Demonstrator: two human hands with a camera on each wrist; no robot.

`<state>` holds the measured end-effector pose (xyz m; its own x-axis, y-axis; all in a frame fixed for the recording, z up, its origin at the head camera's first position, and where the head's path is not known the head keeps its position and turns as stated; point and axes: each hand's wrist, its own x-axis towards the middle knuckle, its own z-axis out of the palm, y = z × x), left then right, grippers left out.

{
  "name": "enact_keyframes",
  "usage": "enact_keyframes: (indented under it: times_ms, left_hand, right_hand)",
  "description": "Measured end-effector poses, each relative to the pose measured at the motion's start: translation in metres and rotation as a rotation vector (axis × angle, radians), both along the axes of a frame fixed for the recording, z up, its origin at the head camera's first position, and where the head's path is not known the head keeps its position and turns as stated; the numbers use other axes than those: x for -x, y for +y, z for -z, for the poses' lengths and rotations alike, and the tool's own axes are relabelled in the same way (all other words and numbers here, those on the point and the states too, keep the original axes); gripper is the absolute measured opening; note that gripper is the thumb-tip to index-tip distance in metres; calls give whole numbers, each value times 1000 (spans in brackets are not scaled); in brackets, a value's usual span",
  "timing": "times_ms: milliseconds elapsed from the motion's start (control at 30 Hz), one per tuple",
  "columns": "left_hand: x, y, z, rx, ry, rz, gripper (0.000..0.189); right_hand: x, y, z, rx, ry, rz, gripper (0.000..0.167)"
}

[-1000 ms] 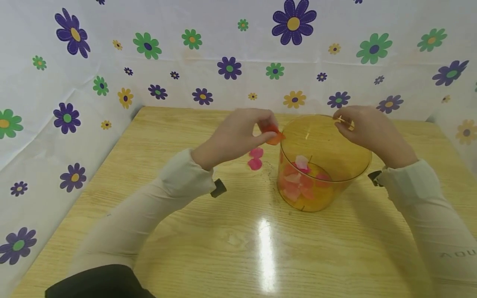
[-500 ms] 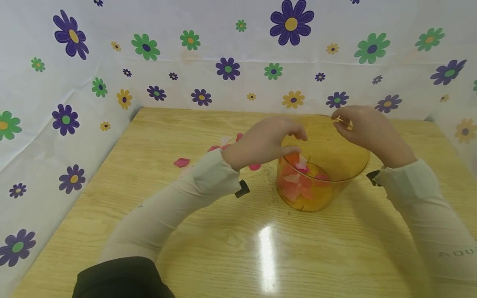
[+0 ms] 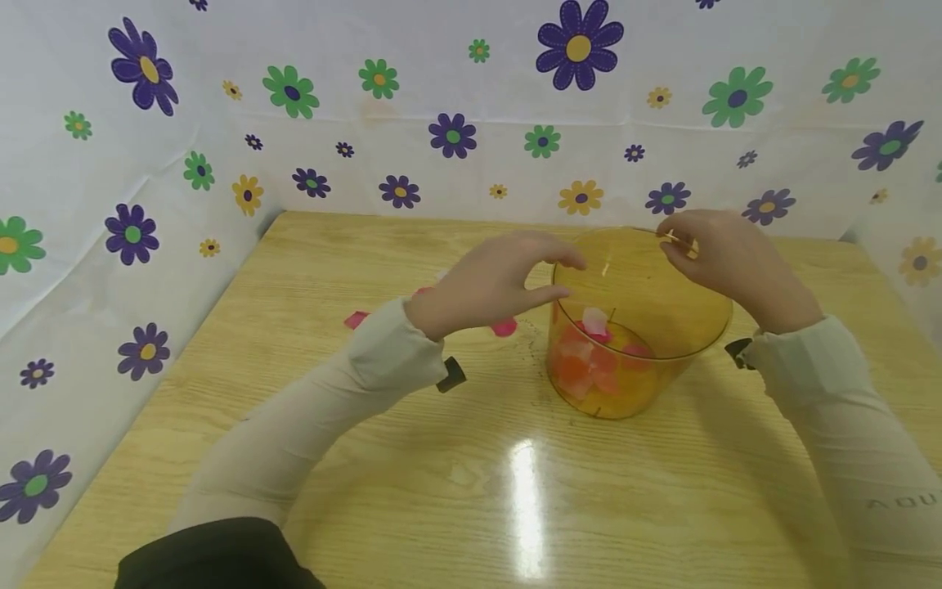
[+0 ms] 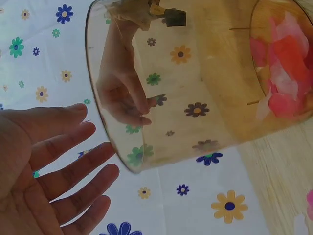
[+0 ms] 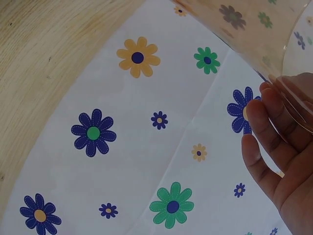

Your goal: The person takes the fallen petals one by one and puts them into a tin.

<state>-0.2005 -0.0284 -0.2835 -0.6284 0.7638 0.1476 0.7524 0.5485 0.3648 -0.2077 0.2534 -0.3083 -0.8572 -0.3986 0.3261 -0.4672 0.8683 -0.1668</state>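
Note:
A clear amber plastic bucket point(image 3: 640, 286) stands upright on the wooden table, right of the middle. Pink, white and red petals point(image 3: 589, 364) lie on its bottom, and they also show through the wall in the left wrist view, an orange-red petal point(image 4: 292, 53) among them. My left hand point(image 3: 500, 278) is at the bucket's left rim, thumb and fingers spread apart with nothing between them. At the far right rim my right hand point(image 3: 724, 258) pinches the bucket's edge; the right wrist view shows those fingers point(image 5: 274, 117) curled at the rim.
Loose pink petals point(image 3: 504, 327) lie on the wooden table point(image 3: 412, 458) left of the bucket, some hidden behind my left hand and sleeve. A white flower-printed cloth point(image 3: 471, 90) rises along the table's back and left sides.
My left hand brought an orange-red petal over the rim and let it go into the bucket, then drew back a little left. The right hand keeps its place on the rim.

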Motion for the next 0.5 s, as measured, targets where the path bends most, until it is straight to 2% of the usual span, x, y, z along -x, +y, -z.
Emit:
enact_keyframes:
  times_ms: [133,267,400,500]
  left_hand:
    - [0,-26,0,-35,14,-61,32]
    - [6,-63,8,-28,23,-143,30]
    - [16,-102,24,57,-10,-248,30]
    - [26,-128,40,130,-45,-322,28]
  right_hand:
    - [0,0,1,-3,6,2,14]
    - [0,0,1,9,10,-7,14]
    - [1,1,2,14,19,-16,14]
    - [1,1,2,8,26,-19,14]
